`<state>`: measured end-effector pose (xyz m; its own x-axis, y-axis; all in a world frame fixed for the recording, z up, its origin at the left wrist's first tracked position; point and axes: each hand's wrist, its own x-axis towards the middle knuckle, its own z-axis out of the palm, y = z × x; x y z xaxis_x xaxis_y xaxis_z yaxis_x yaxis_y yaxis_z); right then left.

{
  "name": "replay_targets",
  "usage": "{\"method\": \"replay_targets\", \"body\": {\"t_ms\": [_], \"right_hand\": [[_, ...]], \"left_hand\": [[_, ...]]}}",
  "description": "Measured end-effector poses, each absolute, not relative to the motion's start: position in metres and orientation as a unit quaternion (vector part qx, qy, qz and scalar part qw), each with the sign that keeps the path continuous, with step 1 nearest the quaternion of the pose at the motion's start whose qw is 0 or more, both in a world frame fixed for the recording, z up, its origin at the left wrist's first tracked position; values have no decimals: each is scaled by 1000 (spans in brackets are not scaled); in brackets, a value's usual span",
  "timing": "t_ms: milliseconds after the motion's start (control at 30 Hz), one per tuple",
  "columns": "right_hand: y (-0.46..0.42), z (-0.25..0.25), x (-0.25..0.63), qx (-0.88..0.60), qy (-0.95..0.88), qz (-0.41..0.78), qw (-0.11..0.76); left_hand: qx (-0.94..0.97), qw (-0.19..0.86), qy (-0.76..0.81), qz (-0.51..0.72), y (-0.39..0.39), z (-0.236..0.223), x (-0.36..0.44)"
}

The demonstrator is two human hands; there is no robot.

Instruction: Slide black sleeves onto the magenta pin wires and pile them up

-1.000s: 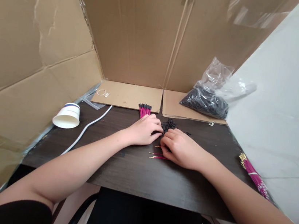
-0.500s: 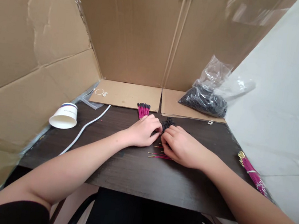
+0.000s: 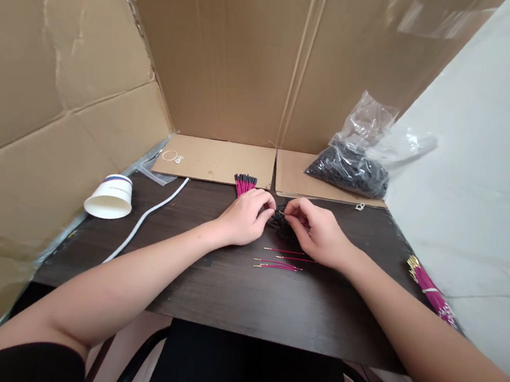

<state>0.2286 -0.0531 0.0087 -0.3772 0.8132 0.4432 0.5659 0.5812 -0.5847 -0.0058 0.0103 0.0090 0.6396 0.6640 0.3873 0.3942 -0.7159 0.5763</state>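
Above a small pile of black sleeves [image 3: 283, 230], my two hands face each other, fingertips close together. My left hand [image 3: 246, 217] is closed in a pinch on what looks like one small black sleeve, mostly hidden by the fingers. With thumb and forefinger, my right hand [image 3: 322, 232] grips a thin wire; its gold metal end [image 3: 281, 213] points toward the left fingertips. Several loose magenta wires [image 3: 279, 267] with gold ends lie on the table in front of the pile. Just behind my left hand is a bunch of magenta wires with black-capped ends [image 3: 244, 183].
A clear bag of black sleeves [image 3: 349, 171] rests on cardboard at the back right. A tied bundle of magenta wires [image 3: 430, 290] lies along the right edge. On the left are a tipped paper cup [image 3: 109, 198] and a white cable [image 3: 145, 217]. Cardboard walls [image 3: 235, 57] enclose the table.
My right hand has moved up and back from the loose wires, now pinching one wire by the left fingertips. The loose wires are more exposed. My left hand has barely shifted.
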Motion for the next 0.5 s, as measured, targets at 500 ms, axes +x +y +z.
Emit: {"method": "replay_targets", "body": {"t_ms": [500], "right_hand": [[-53, 9, 228, -421, -820, 158, 353]], "left_hand": [[881, 233, 281, 302, 9, 9, -5]]}}
